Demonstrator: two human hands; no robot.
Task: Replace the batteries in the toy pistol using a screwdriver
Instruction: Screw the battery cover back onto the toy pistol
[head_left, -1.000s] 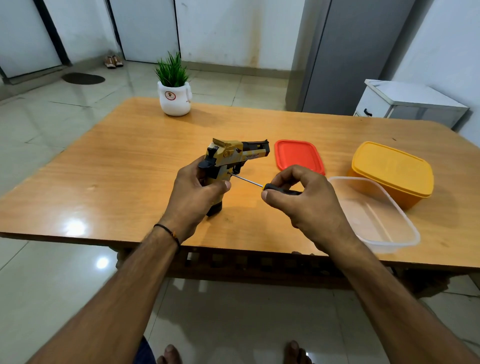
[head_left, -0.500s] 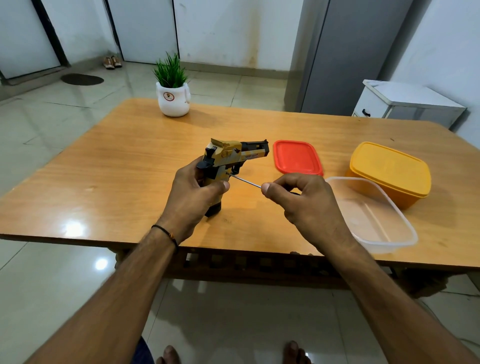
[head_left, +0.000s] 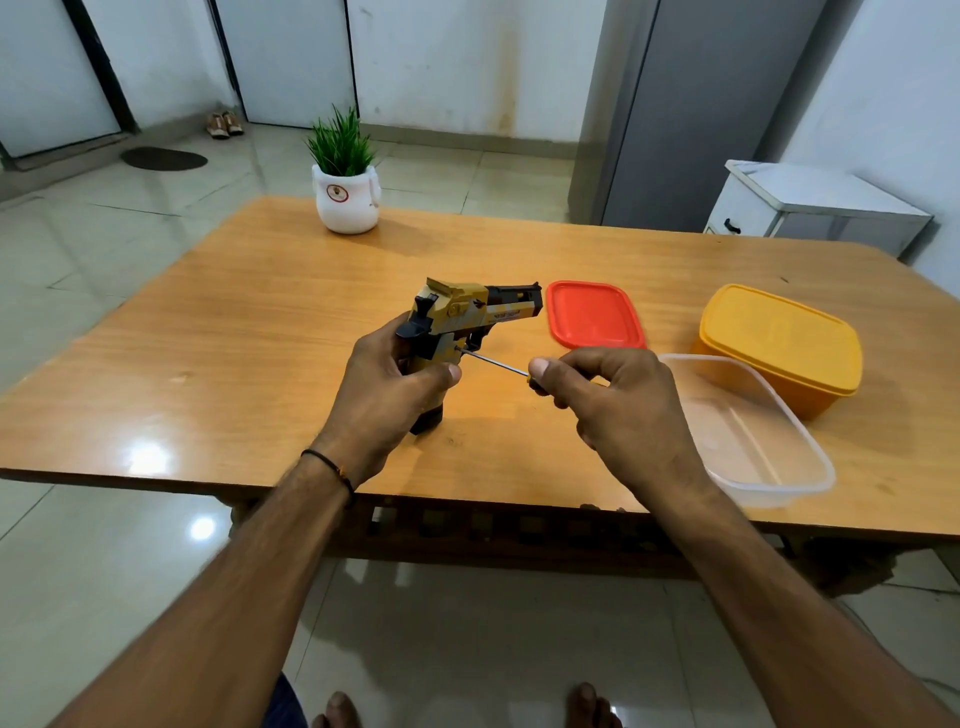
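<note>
A: While the screw is being worked, how is the toy pistol (head_left: 467, 317) placed relative to the hands?

B: It is held upright just above the counter (head_left: 260, 322), near the middle of the front edge, with the grip downward and the barrel pointed toward the right edge. The left hand (head_left: 387, 400) is wrapped around the grip, fingers closed on it. The right hand (head_left: 618, 410) lies to the right of the pistol and slightly nearer the front edge; its fingers (head_left: 540, 370) are pinched shut on the handle of the screwdriver (head_left: 493, 364).

A: And the tool's axis?

B: The shaft is run from the right hand up and leftward, and its tip is met with the side of the grip just above the left thumb. The screw head itself cannot be made out. Turning is judged to depend on that line being kept square to the grip face.

A: Appearance of the pistol?

B: A tan-yellow camouflage body with black slide, rear sight and grip base is noted. No open battery compartment is seen, so the cover is judged still fastened.
</note>
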